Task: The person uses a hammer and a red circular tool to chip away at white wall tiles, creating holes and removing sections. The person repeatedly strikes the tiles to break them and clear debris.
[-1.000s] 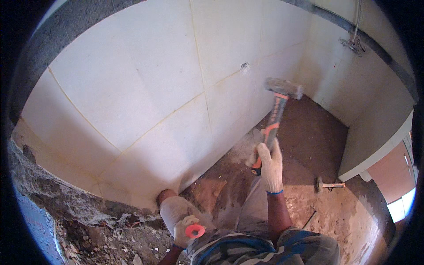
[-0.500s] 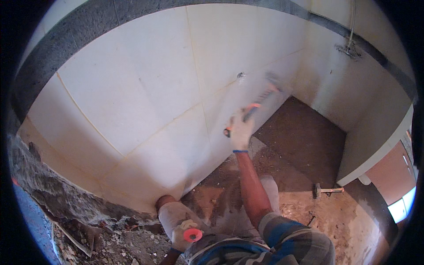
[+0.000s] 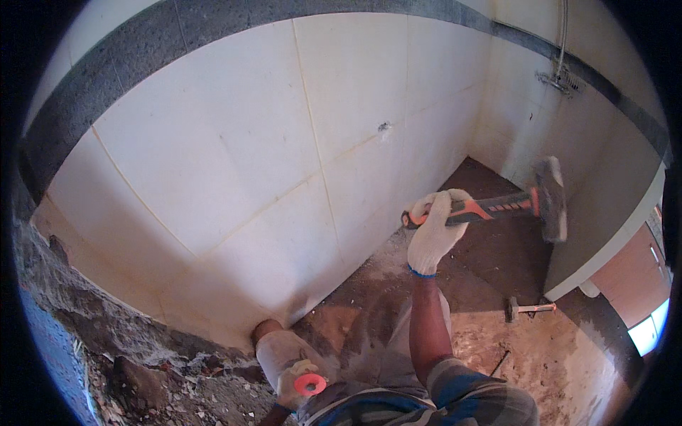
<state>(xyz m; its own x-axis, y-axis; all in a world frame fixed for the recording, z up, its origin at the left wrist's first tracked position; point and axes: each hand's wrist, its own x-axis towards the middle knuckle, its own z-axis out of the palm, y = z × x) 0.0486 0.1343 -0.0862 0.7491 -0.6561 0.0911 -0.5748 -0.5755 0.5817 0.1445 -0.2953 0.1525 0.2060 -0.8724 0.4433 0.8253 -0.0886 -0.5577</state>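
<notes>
As I look down in the head view, my gloved right hand is out in front of me, its fingers clamped around the lower handle of a heavy hammer. The butt of the handle pokes out just left of those fingers; the rest runs rightward from them, rising slightly, and ends in a blurred grey head well to their right. So the handle's long axis lies nearly crosswise to me, with the head's own length standing across it, on the side away from my left hand.

That left hand, also gloved, is low and to the left, close by my leg and well apart from the hammer. Its fingers seem closed on a tool with a round red guard, though the guard hides most of the grip and I can't make out the shaft.

Ahead of both hands spreads the pale wall; a small chipped spot in it lies forward and a little left of my right fingers. Behind and to the right of them, a smaller hammer rests on the floor. Rubble lies left of my left fingers.
</notes>
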